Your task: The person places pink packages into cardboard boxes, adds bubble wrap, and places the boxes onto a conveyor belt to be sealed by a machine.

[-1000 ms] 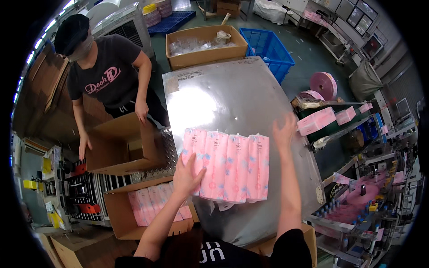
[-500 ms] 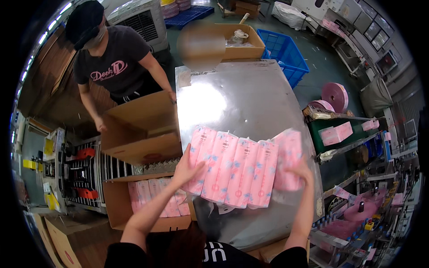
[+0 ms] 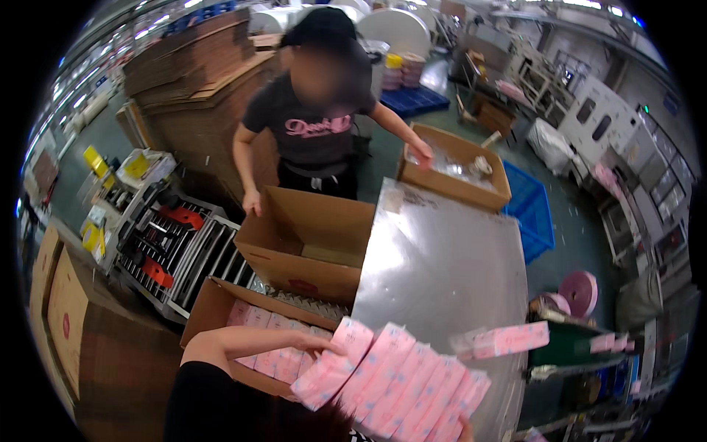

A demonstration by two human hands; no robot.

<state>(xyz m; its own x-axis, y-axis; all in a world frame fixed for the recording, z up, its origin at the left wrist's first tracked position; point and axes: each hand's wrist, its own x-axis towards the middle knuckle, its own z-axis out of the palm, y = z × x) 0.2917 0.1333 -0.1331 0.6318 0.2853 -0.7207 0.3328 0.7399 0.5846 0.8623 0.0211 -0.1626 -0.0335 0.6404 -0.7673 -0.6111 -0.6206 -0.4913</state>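
Observation:
A row of several pink tissue packs [image 3: 420, 383], flecked with blue, is squeezed between my two hands at the near end of the metal table [image 3: 449, 258]. My left hand [image 3: 313, 343] presses on the leftmost pack, which leans away from the others at the top. At the row's right end my right hand [image 3: 465, 429] shows only a few fingers against the last pack; the rest is hidden. Left of the row stands an open carton [image 3: 210, 309] with several pink packs [image 3: 269, 328] inside, partly covered by my left forearm.
Across from me a co-worker [image 3: 317, 140] holds an open carton [image 3: 309, 258] with one hand and reaches into a shallow box [image 3: 460, 193] with the other. Another pink pack [image 3: 512, 340] lies at the table's right edge near a green belt [image 3: 563, 335]. A blue crate [image 3: 532, 214] stands behind.
The packs have moved left and nearer me, toward the filled carton, and the right-hand pack now sits against the row. The co-worker's one hand has gone to the shallow box. My view has shifted.

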